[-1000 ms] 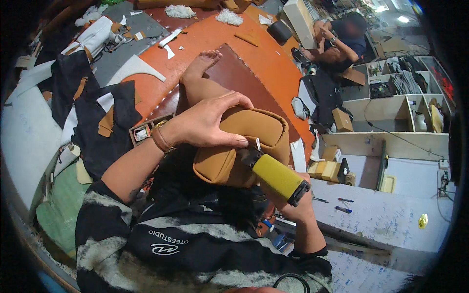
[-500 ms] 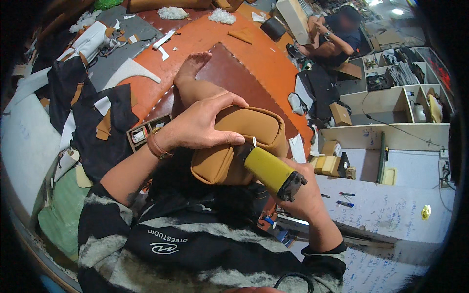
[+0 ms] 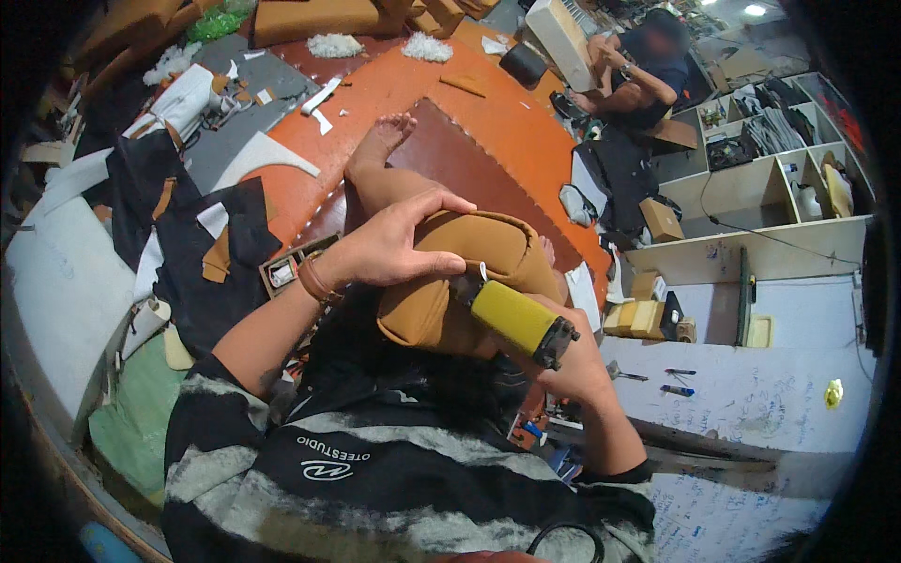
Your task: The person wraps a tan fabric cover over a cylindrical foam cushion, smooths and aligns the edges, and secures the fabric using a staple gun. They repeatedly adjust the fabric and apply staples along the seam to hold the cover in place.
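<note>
A tan leather-covered cushion (image 3: 493, 246), rounded and seamed, rests over my lap with a deep fold across its middle. My left hand (image 3: 394, 246) grips it from the left, thumb pressed along the fold and fingers over the far part. In my right hand (image 3: 577, 364) is a yellow staple gun (image 3: 512, 319) with a dark end cap. Its dark nose points into the fold, close to my left thumb. The tip of the nose is hidden, and so are most of my right fingers, behind the tool and the cushion.
Beside my left forearm sits a small wooden box (image 3: 286, 274) of bits. Black fabric pieces (image 3: 225, 249) lie to the left, on a floor strewn with scraps. A white shelf unit (image 3: 751, 197) and a marked white board (image 3: 732, 394) flank my right. Another person (image 3: 648, 70) sits at the far right.
The whole view has shifted slightly, so the surroundings appear a little farther right. Both hands keep their holds, and the staple gun's nose stays at the cushion's fold.
</note>
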A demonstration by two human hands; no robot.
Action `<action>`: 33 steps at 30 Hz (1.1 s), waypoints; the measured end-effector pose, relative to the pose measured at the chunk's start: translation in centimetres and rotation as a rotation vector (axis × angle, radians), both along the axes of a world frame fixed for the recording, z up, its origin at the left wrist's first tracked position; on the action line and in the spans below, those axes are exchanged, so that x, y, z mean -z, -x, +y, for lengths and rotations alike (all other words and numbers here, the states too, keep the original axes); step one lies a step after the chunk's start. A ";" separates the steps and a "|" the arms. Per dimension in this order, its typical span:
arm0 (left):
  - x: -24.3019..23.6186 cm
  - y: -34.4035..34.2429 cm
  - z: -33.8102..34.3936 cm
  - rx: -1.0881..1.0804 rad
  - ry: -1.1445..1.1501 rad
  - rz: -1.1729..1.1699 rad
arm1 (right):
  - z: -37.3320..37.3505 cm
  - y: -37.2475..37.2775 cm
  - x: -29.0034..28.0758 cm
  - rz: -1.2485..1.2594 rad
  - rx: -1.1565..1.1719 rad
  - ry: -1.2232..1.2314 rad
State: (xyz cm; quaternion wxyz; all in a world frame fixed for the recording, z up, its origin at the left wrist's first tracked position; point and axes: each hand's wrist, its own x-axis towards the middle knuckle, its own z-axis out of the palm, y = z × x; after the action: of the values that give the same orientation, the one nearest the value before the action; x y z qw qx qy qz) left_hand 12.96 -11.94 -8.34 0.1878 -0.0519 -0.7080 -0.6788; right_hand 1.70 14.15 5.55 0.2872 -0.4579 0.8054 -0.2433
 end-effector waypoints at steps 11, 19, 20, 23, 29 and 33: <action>-2.8 -3.5 2.2 -0.093 0.190 -0.300 | 20.8 1.9 9.3 -0.306 0.958 0.318; -9.2 -3.8 11.4 -0.376 0.405 -0.203 | 35.3 -0.2 38.3 -0.395 0.973 -0.033; -10.0 -3.8 12.6 -0.373 0.477 -0.164 | 33.4 -2.0 39.5 -0.428 1.105 -0.165; -13.6 -2.3 15.9 -0.306 0.463 -0.068 | 35.3 -0.9 42.6 -0.558 0.971 0.017; -14.3 0.6 19.0 -0.123 -0.092 -0.044 | 31.2 10.0 38.9 -0.762 1.084 0.507; -9.9 1.0 22.1 -0.040 -0.104 -0.150 | 32.2 10.8 33.9 -0.767 1.205 0.616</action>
State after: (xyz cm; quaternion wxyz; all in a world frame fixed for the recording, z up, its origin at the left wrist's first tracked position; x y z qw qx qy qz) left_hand 11.96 10.16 1.61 0.1505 0.0230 -0.6848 -0.7126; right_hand -9.12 46.38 -28.37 0.2239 0.1158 0.6556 -0.7118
